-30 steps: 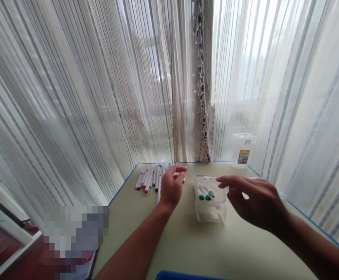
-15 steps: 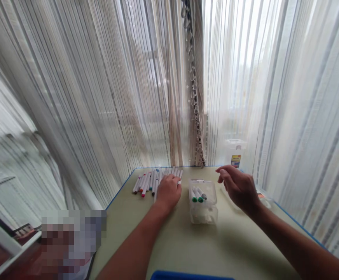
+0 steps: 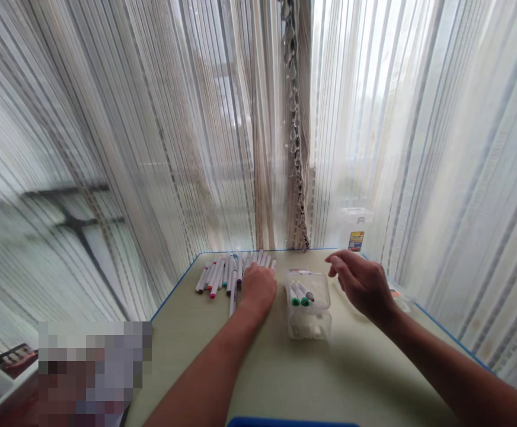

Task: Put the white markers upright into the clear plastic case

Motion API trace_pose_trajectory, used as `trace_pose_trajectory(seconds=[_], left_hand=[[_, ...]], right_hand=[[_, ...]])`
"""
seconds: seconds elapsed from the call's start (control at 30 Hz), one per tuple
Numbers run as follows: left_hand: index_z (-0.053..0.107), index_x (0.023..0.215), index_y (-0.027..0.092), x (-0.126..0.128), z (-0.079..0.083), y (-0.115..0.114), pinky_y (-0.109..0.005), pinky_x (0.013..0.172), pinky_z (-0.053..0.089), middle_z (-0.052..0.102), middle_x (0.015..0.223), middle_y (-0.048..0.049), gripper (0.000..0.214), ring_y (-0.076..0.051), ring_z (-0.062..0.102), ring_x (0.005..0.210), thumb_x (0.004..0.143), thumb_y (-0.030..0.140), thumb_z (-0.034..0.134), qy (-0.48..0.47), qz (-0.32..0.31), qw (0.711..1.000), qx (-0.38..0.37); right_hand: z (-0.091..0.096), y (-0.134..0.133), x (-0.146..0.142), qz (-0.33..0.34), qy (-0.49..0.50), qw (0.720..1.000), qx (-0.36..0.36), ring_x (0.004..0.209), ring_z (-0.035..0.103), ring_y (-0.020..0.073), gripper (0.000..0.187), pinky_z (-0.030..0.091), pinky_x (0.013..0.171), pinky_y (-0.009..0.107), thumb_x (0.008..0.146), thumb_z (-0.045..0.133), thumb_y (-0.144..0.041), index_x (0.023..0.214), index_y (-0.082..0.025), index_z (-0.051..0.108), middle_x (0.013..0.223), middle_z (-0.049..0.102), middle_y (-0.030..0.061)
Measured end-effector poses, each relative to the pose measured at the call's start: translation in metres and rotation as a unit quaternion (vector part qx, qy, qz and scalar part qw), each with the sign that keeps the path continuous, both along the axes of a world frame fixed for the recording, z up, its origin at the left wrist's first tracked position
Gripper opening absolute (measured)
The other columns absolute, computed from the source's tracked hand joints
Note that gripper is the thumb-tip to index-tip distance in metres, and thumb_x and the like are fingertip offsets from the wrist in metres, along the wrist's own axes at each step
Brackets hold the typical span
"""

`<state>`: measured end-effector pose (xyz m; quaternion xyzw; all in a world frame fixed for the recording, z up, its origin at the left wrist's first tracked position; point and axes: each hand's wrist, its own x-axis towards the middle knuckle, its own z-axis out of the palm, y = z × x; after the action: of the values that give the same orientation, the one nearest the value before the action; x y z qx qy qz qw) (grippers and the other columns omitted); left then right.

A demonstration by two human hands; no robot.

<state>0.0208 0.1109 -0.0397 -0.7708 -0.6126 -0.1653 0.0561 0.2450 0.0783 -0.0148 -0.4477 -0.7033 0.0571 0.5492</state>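
White markers (image 3: 216, 277) with coloured ends lie in a loose pile at the table's far left. My left hand (image 3: 258, 290) reaches over the pile's right side, its fingers bent down among the markers; their tips are hidden. One marker (image 3: 232, 293) lies beside my left wrist, pointing towards me. In the middle stands a clear plastic case (image 3: 309, 326), its lid apart from the base, holding two green-ended markers (image 3: 300, 295) and a grey-ended one (image 3: 309, 296). To the right of the case hovers my right hand (image 3: 358, 281), fingers loosely bent and apart, with nothing visible in them.
A clear container with a yellow label (image 3: 355, 240) stands at the far right edge. Behind my right wrist lies a clear plastic piece (image 3: 401, 302). A blue object (image 3: 291, 422) shows at the near edge. Striped curtains (image 3: 223, 148) hang behind the pale green table (image 3: 280, 379).
My left hand has shifted slightly over the markers, and the lone marker beside its wrist shows more fully. My right hand keeps its pose beside the case. The view has turned slightly.
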Motion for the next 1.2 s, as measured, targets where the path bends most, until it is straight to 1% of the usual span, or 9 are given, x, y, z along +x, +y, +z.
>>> trace_pose_trajectory(seconds=[0.2, 0.37, 0.47, 0.67, 0.8, 0.9, 1.03, 1.13, 1.2], left_hand=[[0.076, 0.103, 0.015, 0.0, -0.002, -0.003, -0.047, 0.092, 0.049, 0.076, 0.099, -0.0195, 0.025, -0.036, 0.064, 0.109, 0.088, 0.024, 0.058, -0.006, 0.022, 1.0, 0.016], [0.078, 0.093, 0.017, 0.003, -0.006, -0.002, -0.044, 0.089, 0.05, 0.077, 0.094, -0.018, 0.021, -0.034, 0.067, 0.104, 0.086, 0.019, 0.059, -0.025, 0.033, 0.999, 0.019], [0.078, 0.091, 0.015, 0.001, -0.006, 0.0, -0.044, 0.087, 0.051, 0.077, 0.092, -0.0186, 0.021, -0.034, 0.068, 0.1, 0.085, 0.016, 0.059, -0.055, 0.042, 0.997, 0.029], [0.078, 0.101, 0.018, -0.012, 0.003, 0.001, -0.04, 0.085, 0.053, 0.077, 0.096, -0.0137, 0.021, -0.03, 0.07, 0.097, 0.091, 0.022, 0.059, -0.16, 0.053, 0.982, 0.086], [0.074, 0.111, 0.017, -0.017, 0.013, -0.006, -0.037, 0.094, 0.05, 0.077, 0.108, -0.011, 0.024, -0.025, 0.067, 0.105, 0.096, 0.022, 0.056, -0.235, 0.017, 0.96, 0.148], [0.072, 0.114, 0.017, -0.01, 0.02, -0.018, -0.037, 0.096, 0.049, 0.075, 0.11, -0.0104, 0.026, -0.024, 0.065, 0.105, 0.099, 0.024, 0.051, -0.276, -0.017, 0.942, 0.19], [0.068, 0.115, 0.016, 0.008, 0.027, -0.04, -0.036, 0.093, 0.049, 0.072, 0.108, -0.0101, 0.025, -0.023, 0.063, 0.104, 0.102, 0.023, 0.047, -0.346, -0.139, 0.894, 0.247], [0.066, 0.115, 0.017, 0.015, 0.027, -0.05, -0.036, 0.094, 0.049, 0.07, 0.107, -0.0102, 0.025, -0.023, 0.062, 0.105, 0.103, 0.021, 0.044, -0.348, -0.2, 0.88, 0.253], [0.065, 0.114, 0.016, 0.016, 0.026, -0.052, -0.036, 0.093, 0.049, 0.069, 0.106, -0.0104, 0.025, -0.023, 0.061, 0.104, 0.104, 0.02, 0.043, -0.341, -0.228, 0.875, 0.257]], right_hand=[[-0.001, -0.001, 0.0, 0.007, -0.003, 1.0, 0.003, 0.042, 0.058, 0.0136, 0.031, 0.043, 0.046, 0.025, 0.098, 0.051, -0.039, 0.083, -0.018, 0.069, 0.059, 0.068, 0.0002], [0.0, -0.003, 0.0, 0.019, -0.004, 1.0, 0.01, 0.042, 0.057, 0.0132, 0.031, 0.044, 0.045, 0.024, 0.098, 0.052, -0.038, 0.083, -0.018, 0.069, 0.059, 0.067, 0.0005], [0.0, -0.003, 0.0, 0.02, -0.004, 1.0, 0.01, 0.041, 0.056, 0.013, 0.031, 0.043, 0.043, 0.024, 0.097, 0.053, -0.038, 0.083, -0.017, 0.07, 0.059, 0.067, 0.0008], [-0.005, 0.001, 0.004, 0.028, 0.008, 1.0, 0.006, 0.042, 0.056, 0.0129, 0.03, 0.042, 0.042, 0.023, 0.097, 0.054, -0.039, 0.084, -0.018, 0.071, 0.06, 0.067, 0.0012], [-0.007, 0.003, 0.005, 0.04, 0.028, 0.999, -0.002, 0.042, 0.054, 0.0124, 0.03, 0.041, 0.043, 0.024, 0.097, 0.056, -0.04, 0.084, -0.017, 0.071, 0.06, 0.066, 0.0012], [-0.004, 0.004, 0.003, 0.071, 0.085, 0.993, -0.027, 0.042, 0.052, 0.0119, 0.031, 0.04, 0.042, 0.025, 0.097, 0.057, -0.042, 0.085, -0.017, 0.071, 0.062, 0.067, 0.0021], [0.006, 0.001, -0.001, 0.149, 0.167, 0.972, -0.07, 0.046, 0.052, 0.0127, 0.031, 0.041, 0.043, 0.025, 0.088, 0.069, -0.046, 0.09, -0.015, 0.074, 0.065, 0.068, 0.0039], [0.01, -0.005, -0.005, 0.193, 0.216, 0.952, -0.102, 0.05, 0.051, 0.0122, 0.033, 0.039, 0.043, 0.024, 0.08, 0.079, -0.045, 0.097, -0.017, 0.076, 0.069, 0.069, 0.0038], [0.012, -0.009, -0.008, 0.212, 0.271, 0.931, -0.125, 0.049, 0.049, 0.0106, 0.033, 0.035, 0.041, 0.022, 0.076, 0.083, -0.045, 0.092, -0.017, 0.076, 0.067, 0.068, 0.0031]])
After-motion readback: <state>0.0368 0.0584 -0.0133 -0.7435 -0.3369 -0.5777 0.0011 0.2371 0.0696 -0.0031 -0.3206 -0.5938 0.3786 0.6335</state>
